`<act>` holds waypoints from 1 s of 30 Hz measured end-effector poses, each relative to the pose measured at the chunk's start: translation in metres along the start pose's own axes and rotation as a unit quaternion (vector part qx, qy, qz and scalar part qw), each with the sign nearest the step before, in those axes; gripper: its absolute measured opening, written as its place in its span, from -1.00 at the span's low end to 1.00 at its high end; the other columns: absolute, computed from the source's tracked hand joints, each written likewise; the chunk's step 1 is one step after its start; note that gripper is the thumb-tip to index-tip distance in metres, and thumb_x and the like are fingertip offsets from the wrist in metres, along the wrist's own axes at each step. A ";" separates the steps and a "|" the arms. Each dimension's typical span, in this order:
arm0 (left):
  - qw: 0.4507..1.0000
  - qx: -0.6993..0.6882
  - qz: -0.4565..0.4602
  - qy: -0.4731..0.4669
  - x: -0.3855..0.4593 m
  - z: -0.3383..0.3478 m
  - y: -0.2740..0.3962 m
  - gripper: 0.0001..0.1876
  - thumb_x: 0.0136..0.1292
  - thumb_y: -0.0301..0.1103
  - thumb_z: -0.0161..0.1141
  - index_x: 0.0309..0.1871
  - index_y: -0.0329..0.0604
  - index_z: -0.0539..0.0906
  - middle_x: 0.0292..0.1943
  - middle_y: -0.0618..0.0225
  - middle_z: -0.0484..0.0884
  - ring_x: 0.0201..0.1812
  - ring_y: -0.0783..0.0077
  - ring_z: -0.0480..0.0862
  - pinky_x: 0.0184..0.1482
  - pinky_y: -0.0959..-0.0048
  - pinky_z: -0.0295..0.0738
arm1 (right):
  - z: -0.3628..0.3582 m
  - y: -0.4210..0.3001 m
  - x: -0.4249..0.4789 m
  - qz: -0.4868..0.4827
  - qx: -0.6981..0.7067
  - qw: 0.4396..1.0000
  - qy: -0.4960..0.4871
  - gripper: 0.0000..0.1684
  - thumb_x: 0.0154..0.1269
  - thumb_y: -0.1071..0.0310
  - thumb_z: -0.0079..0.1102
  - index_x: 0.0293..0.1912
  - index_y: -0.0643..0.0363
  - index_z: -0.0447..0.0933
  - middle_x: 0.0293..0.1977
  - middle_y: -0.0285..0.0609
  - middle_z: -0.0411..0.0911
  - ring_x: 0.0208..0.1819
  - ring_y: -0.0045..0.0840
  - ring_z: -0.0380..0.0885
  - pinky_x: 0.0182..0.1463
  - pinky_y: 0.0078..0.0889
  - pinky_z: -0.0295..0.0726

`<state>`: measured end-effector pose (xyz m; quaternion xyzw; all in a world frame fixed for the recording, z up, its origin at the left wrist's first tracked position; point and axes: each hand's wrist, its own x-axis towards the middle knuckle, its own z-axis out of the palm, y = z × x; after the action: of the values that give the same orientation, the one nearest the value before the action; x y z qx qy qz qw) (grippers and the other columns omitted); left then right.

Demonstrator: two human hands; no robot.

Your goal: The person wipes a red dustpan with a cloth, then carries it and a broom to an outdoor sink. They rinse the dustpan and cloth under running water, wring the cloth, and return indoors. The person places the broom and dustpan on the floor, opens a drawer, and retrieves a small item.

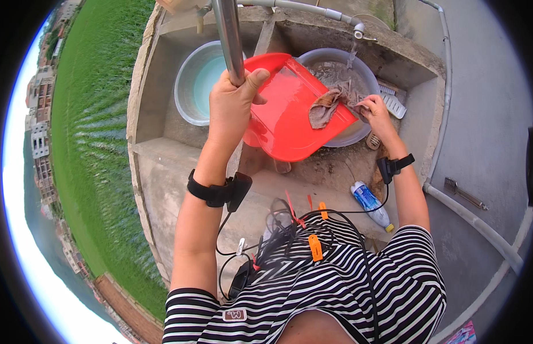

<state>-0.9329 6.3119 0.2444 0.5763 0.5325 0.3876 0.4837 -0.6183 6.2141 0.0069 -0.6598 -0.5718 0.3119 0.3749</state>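
My left hand grips the metal handle of a red plastic dustpan, close to where the pole meets the pan. The wet pan tilts over the concrete sink and overlaps the rim of a grey plastic basin. My right hand pinches one end of a wet, greyish-brown cloth. Part of that cloth lies across the pan's lip. Water runs from a tap into the basin, where the water looks murky. The pan hides part of the basin.
A second basin with bluish water stands in the left sink compartment, past a concrete divider. Scrubbing brushes lie right of the grey basin. A plastic bottle rests on the front ledge. Cables hang across my striped shirt.
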 end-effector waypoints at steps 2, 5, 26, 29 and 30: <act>1.000 0.011 0.027 0.004 0.003 -0.012 0.003 -0.65 0.30 -0.11 0.36 -0.30 -0.22 0.52 -0.61 0.43 0.52 -0.67 0.65 0.44 -0.65 0.63 0.30 | 0.018 0.038 0.015 0.013 0.005 0.999 0.028 -0.78 0.30 0.43 0.21 -0.06 0.05 0.62 -0.02 -0.16 0.48 -0.01 -0.20 0.50 0.10 -0.29 0.50; 0.999 0.041 -0.005 0.025 0.007 -0.035 0.013 -0.64 0.30 -0.10 0.35 -0.34 -0.21 0.52 -0.61 0.47 0.45 -0.65 0.64 0.42 -0.60 0.60 0.33 | 0.037 0.049 0.032 0.088 -0.144 0.985 -0.039 -0.76 0.33 0.32 0.18 -0.02 0.06 0.62 0.03 -0.08 0.49 0.06 -0.16 0.50 0.17 -0.17 0.47; 0.877 -0.348 -0.219 0.249 -0.019 -0.110 -0.069 -0.61 0.37 -0.01 0.26 -0.29 -0.12 0.40 -0.65 0.59 0.23 -0.62 0.63 0.26 -0.54 0.52 0.27 | -0.029 -0.110 -0.013 0.194 0.540 0.814 -0.086 -0.59 0.33 0.36 0.28 0.15 0.19 0.51 -0.02 -0.27 0.61 -0.01 -0.58 0.58 0.12 -0.46 0.53; 0.863 -0.379 -0.206 0.263 -0.018 -0.098 -0.069 -0.62 0.39 -0.03 0.23 -0.29 -0.12 0.40 -0.64 0.57 0.24 -0.63 0.61 0.27 -0.52 0.50 0.30 | -0.037 -0.168 -0.022 0.088 0.463 0.875 -0.111 -0.59 0.32 0.35 0.29 0.13 0.21 0.51 -0.04 -0.27 0.54 0.02 -0.58 0.53 0.12 -0.45 0.49; 0.859 -0.384 -0.209 0.265 -0.016 -0.092 -0.068 -0.63 0.40 -0.04 0.22 -0.29 -0.12 0.39 -0.63 0.56 0.26 -0.63 0.58 0.29 -0.49 0.46 0.34 | -0.035 -0.193 -0.023 0.024 0.398 0.911 -0.107 -0.60 0.33 0.35 0.29 0.12 0.22 0.50 -0.03 -0.26 0.52 0.02 -0.57 0.51 0.11 -0.45 0.49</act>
<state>-1.0400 6.3076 0.2009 0.0955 0.5577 0.5891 0.5769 -0.6927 6.1991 0.1897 -0.4321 -0.4207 0.5911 0.5356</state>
